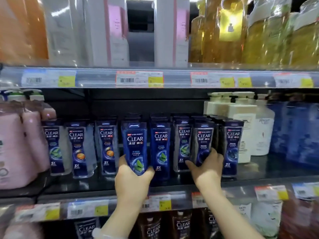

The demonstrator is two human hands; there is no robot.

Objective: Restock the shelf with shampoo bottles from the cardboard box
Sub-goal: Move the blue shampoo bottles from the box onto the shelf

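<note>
Your left hand (133, 178) grasps an upright bottle (135, 149) at the shelf's (103, 187) front edge; right hand (208, 165) grasps another (203, 144) beside it.

The shampoo bottles (135, 149) are glossy blue plastic inside clear, shiny plastic packs. The shelf (250, 169) is dark, smooth and a little reflective. The price rail (96, 78) is clear glossy plastic over paper tags (139, 79). The pink bottles (15, 149) look matt plastic; the yellow bottles (265, 40) are transparent and shiny.
</note>
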